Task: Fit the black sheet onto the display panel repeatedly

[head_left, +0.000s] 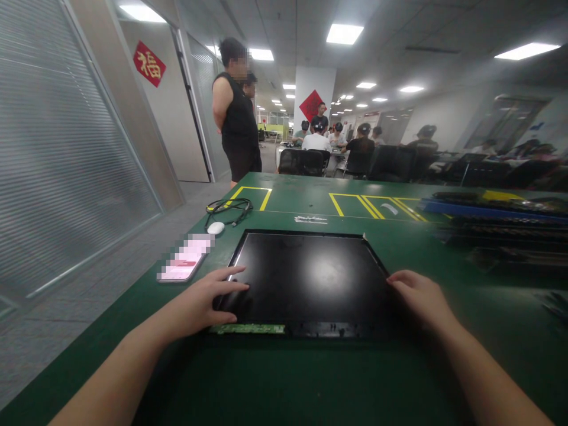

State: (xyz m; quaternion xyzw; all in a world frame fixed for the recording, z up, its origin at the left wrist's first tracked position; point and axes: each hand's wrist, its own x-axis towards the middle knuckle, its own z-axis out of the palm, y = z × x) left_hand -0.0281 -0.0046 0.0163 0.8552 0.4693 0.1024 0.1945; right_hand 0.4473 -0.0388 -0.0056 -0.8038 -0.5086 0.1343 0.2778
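A black LCD display panel (284, 272) lies screen up on the green table in front of me, with light glaring off its right half. Along its near edge runs a green circuit board strip (252, 329) at the left. My left hand (212, 299) rests over the panel's left side with its fingers spread, the tips at the screen and the near frame. At the right edge, my right hand (417, 291) has thumb and fingers closed on the frame near the corner; part of those fingers is hidden.
Left of the panel lie a phone (185, 260), a white mouse (216, 228) and a coiled black cable (228, 208). Yellow tape (252, 188) marks the green table (293, 384). Blurred dark parts (497, 225) are stacked at right. People stand and sit beyond.
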